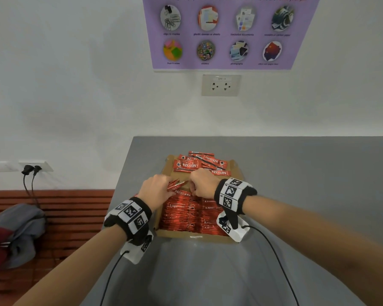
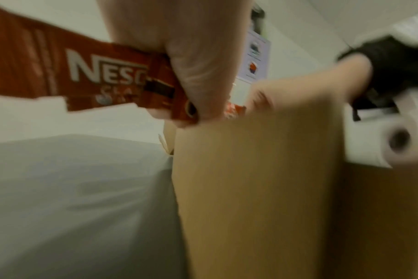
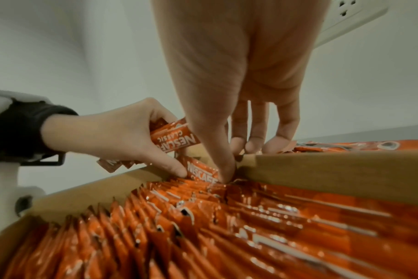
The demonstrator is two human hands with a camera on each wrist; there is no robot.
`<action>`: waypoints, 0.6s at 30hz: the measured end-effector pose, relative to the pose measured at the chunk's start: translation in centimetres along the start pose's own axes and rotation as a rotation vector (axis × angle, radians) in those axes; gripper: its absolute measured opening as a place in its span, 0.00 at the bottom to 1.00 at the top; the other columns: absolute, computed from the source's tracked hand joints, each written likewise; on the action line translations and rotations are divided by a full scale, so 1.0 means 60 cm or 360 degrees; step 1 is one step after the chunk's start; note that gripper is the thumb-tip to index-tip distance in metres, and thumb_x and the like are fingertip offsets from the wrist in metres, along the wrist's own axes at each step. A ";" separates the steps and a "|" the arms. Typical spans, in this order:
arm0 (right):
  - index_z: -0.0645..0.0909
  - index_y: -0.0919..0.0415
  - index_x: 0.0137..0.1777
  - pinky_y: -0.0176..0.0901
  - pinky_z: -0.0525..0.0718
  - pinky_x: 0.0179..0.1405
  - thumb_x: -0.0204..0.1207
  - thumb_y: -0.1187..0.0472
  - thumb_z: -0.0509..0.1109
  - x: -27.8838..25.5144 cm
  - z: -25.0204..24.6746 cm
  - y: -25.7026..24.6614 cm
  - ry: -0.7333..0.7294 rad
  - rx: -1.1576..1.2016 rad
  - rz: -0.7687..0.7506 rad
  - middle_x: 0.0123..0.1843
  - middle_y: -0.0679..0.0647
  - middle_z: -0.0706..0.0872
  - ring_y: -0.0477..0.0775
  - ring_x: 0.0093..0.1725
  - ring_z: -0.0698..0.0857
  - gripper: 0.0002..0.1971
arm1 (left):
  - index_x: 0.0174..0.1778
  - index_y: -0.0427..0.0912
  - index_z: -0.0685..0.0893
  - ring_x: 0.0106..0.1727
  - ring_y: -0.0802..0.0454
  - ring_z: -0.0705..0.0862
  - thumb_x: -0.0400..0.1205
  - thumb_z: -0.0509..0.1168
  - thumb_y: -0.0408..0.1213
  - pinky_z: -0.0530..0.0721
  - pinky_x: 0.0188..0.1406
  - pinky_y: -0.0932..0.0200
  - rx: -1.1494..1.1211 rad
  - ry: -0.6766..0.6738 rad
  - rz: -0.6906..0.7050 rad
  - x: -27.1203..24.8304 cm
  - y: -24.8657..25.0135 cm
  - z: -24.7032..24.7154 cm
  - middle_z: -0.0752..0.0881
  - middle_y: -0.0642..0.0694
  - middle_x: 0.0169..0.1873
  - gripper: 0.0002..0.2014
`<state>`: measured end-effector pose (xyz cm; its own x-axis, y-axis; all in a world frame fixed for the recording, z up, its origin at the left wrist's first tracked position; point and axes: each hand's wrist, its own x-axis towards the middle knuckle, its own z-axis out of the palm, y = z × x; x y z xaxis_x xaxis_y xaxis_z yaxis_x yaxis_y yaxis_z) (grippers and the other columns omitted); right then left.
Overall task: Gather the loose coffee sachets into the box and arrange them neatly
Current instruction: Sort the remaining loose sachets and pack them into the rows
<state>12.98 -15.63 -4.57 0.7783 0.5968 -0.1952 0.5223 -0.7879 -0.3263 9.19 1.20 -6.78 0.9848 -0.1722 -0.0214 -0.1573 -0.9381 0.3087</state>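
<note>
two hands tuck nescafé sachets into a nearly full cardboard box on a grey desk.

nearest the viewer, the cardboard box (image 1: pixel 192 236) holds packed sachets (image 1: pixel 186 214) standing on edge in rows that run away from the viewer. at the far end of the rows, the left hand (image 1: pixel 156 188) is curled round a small bundle of sachets (image 1: pixel 175 184), their long axis pointing across towards the right hand (image 1: pixel 202 184). that hand is close beside it, thumb (image 3: pixel 223 169) pressing down into the row and fingers bent onto the divider (image 3: pixel 322 168), gripping nothing clearly. just beyond both hands, at the far end of the box, lies the loose pile of sachets (image 1: pixel 199 163), flat and crisscrossed; the right hand looks slightly nearer to it.
</note>
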 end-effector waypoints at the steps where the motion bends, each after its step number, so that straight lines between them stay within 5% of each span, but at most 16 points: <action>1: 0.86 0.67 0.39 0.43 0.84 0.46 0.71 0.72 0.71 0.001 0.000 0.001 -0.0004 0.0013 -0.0001 0.42 0.58 0.89 0.54 0.44 0.86 0.03 | 0.49 0.41 0.85 0.42 0.50 0.84 0.78 0.69 0.46 0.80 0.40 0.59 -0.0112 -0.0002 -0.0019 0.000 -0.002 -0.003 0.86 0.49 0.43 0.12; 6: 0.89 0.67 0.36 0.39 0.85 0.46 0.69 0.71 0.74 0.006 0.002 0.009 -0.0036 0.0145 -0.0019 0.36 0.57 0.90 0.47 0.35 0.85 0.03 | 0.35 0.46 0.81 0.34 0.52 0.80 0.77 0.71 0.44 0.75 0.34 0.61 -0.0350 0.0062 -0.0208 0.001 -0.004 -0.011 0.81 0.52 0.31 0.09; 13: 0.88 0.67 0.35 0.35 0.84 0.43 0.70 0.71 0.73 0.001 0.001 0.012 -0.0017 0.0241 -0.0040 0.34 0.56 0.90 0.36 0.26 0.79 0.05 | 0.45 0.40 0.86 0.42 0.48 0.84 0.74 0.74 0.41 0.83 0.45 0.53 -0.0490 0.0149 -0.0295 0.005 -0.002 -0.001 0.86 0.46 0.41 0.10; 16: 0.88 0.66 0.36 0.35 0.83 0.42 0.70 0.70 0.73 -0.001 -0.003 0.007 -0.0027 0.0207 -0.0022 0.35 0.56 0.90 0.39 0.27 0.79 0.04 | 0.49 0.41 0.86 0.45 0.47 0.85 0.76 0.72 0.43 0.84 0.47 0.52 -0.0357 0.0147 -0.0276 0.003 0.002 -0.002 0.86 0.46 0.44 0.11; 18: 0.88 0.65 0.37 0.37 0.83 0.41 0.70 0.68 0.73 -0.004 -0.008 0.002 -0.0042 0.0144 -0.0013 0.36 0.55 0.90 0.43 0.30 0.81 0.03 | 0.44 0.42 0.86 0.41 0.48 0.86 0.76 0.72 0.45 0.84 0.43 0.54 -0.0334 0.0070 -0.0268 0.002 0.001 -0.004 0.87 0.46 0.40 0.10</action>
<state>13.03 -15.94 -4.13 0.7640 0.6079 -0.2160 0.4942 -0.7667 -0.4098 9.31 1.21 -6.55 0.9988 -0.0017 -0.0490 0.0228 -0.8687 0.4949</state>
